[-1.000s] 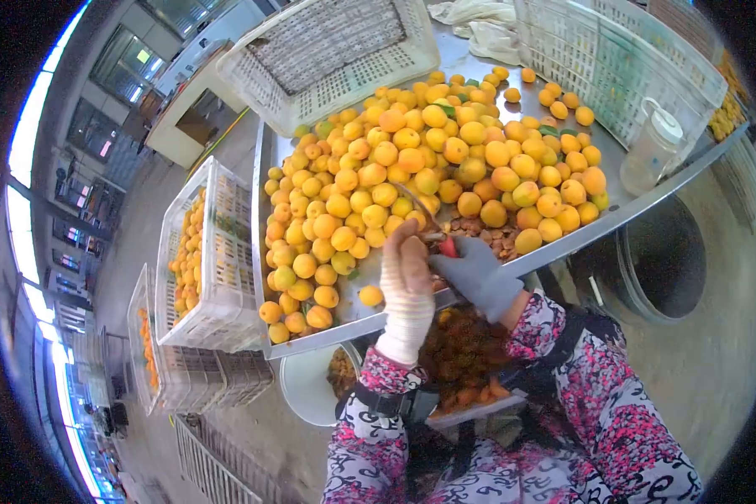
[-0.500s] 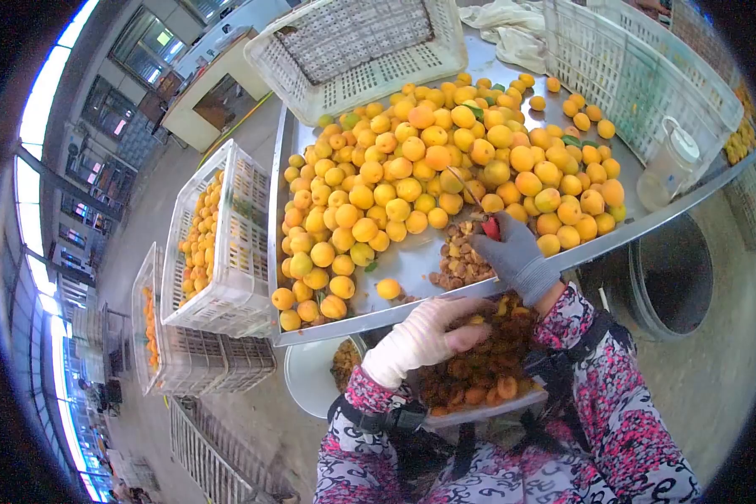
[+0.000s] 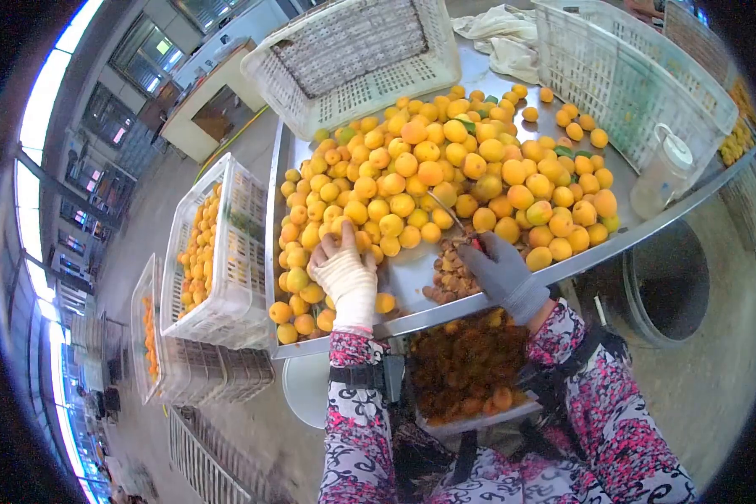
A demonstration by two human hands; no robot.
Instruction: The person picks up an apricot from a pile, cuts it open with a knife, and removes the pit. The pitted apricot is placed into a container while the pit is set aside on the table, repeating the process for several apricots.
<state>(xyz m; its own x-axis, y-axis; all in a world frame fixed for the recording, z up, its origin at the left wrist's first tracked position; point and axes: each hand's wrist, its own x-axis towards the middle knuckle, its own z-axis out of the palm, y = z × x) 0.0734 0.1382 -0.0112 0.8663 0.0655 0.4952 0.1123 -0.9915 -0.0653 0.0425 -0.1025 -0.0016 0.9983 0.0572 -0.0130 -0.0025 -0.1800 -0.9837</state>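
A large heap of orange-yellow apricots [image 3: 403, 160] lies on a metal table [image 3: 412, 267]. My left hand [image 3: 344, 273], in a whitish glove, reaches to the heap's near left side, fingers apart on the fruit; whether it grips one is unclear. My right hand [image 3: 502, 273], in a grey glove, is closed on a tool with a red handle and thin metal shaft [image 3: 449, 210], which points up and left towards the fruit. Beside it is a small pile of brown pits [image 3: 455, 273]. Below the table edge, a container holds dark orange fruit pieces [image 3: 470, 370].
White crates of apricots [image 3: 235, 252] stand left of the table. An empty crate [image 3: 361, 59] leans at the back, another crate [image 3: 622, 84] at the back right. A lidded clear jug [image 3: 665, 172] stands on the right edge; buckets [image 3: 676, 281] are below.
My left hand has moved from above the lower container up and left to the apricot heap. My right hand stays near the pits, its tool turned slightly and shifted left.
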